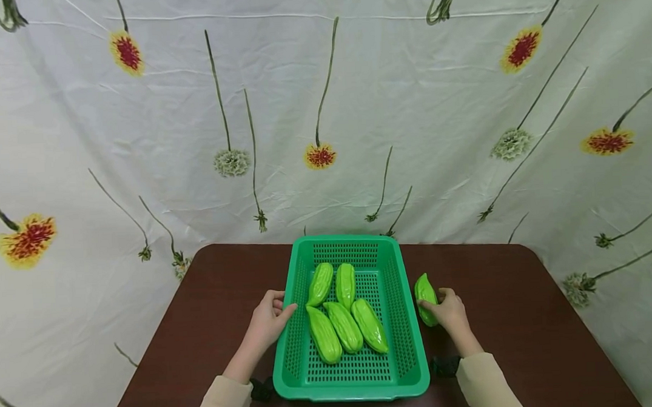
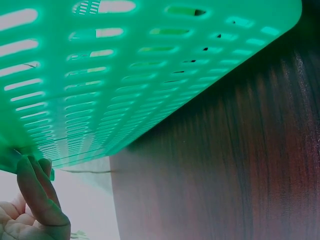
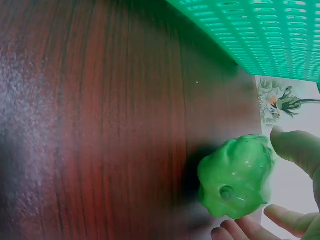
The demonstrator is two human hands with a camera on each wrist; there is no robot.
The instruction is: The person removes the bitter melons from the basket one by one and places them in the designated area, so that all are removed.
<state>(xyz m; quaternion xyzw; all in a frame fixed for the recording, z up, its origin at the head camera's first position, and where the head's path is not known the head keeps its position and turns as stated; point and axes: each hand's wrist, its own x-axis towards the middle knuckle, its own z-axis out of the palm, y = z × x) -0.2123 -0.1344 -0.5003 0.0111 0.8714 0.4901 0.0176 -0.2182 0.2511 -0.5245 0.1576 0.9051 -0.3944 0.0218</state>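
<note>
My left hand [image 1: 267, 321] holds the left rim of a green plastic basket [image 1: 350, 392], thumb over the edge and fingers outside it. In the left wrist view its curled fingers [image 2: 39, 195] meet the basket's rim, beside the slotted wall [image 2: 55, 107]. Several light green, ribbed bitter melons [image 1: 324, 334] lie inside the basket. To the right of the basket, my right hand [image 1: 451, 314] grips another bitter melon [image 1: 426, 293] between thumb and fingers. The right wrist view shows this melon's lobed end [image 3: 235, 175] close over the table, with the thumb [image 3: 295, 147] at its side.
The basket stands on a dark brown wooden table [image 1: 494, 293] with rounded far corners. Behind the table hangs a pale cloth [image 1: 276, 60] printed with flowers. Dark wrist-worn devices [image 1: 445, 366] show at both wrists.
</note>
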